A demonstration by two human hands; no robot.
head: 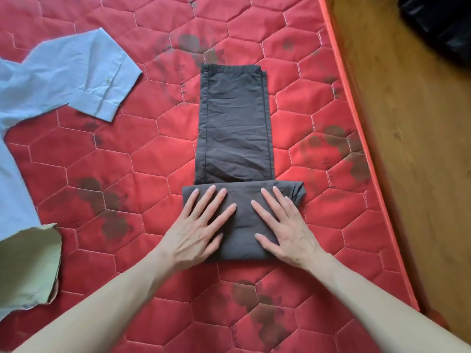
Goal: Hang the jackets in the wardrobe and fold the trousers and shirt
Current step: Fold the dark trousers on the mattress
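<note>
On red quilted mattress (158, 154): dark grey cotton trousers (234, 123), near end folded over, light blue shirt (51, 80) well apart. Left hand (196, 233) and right hand (288, 230) press the fold, fingers straight, spread, gripping nothing.

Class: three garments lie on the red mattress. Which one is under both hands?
The dark grey trousers: left hand and right hand press flat on them. The light blue shirt and olive garment lie untouched.
</note>
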